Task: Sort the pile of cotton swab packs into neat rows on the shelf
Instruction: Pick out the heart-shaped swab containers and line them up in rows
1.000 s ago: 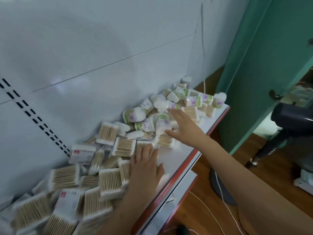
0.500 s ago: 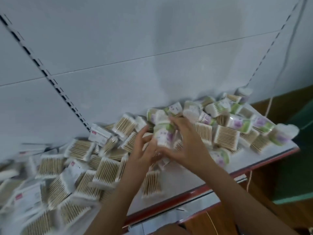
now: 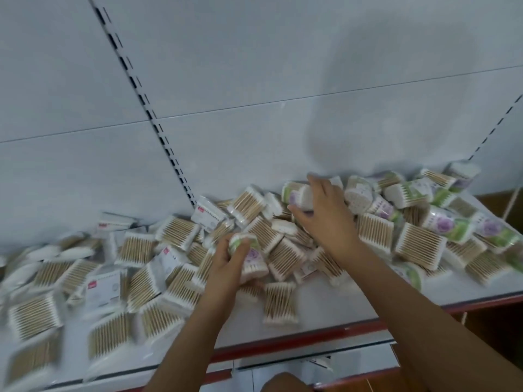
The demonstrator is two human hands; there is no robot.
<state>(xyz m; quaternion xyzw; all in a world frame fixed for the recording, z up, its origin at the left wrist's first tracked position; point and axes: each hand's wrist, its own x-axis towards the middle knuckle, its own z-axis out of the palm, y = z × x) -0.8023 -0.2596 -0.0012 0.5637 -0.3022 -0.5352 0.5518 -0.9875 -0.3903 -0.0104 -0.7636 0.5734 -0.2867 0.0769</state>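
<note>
A jumbled pile of cotton swab packs (image 3: 181,290) covers the white shelf (image 3: 353,304) from left to right. Flat packs of wooden-stick swabs lie mostly left and centre; round green-and-purple packs (image 3: 445,224) cluster at the right. My left hand (image 3: 230,267) grips one round green-and-purple pack (image 3: 250,257) near the middle of the pile. My right hand (image 3: 325,219) reaches farther back, its fingers and thumb closing round another round pack (image 3: 297,195) by the back wall.
The shelf has a red front edge (image 3: 311,339) with a lower shelf (image 3: 325,366) beneath it. A white back panel (image 3: 254,80) with slotted uprights (image 3: 158,128) rises behind the pile. Brown wooden floor (image 3: 498,318) shows at the right.
The view has swung left and up. My left hand has taken the round pack that both hands held, and my right hand has moved back to a second round pack.
</note>
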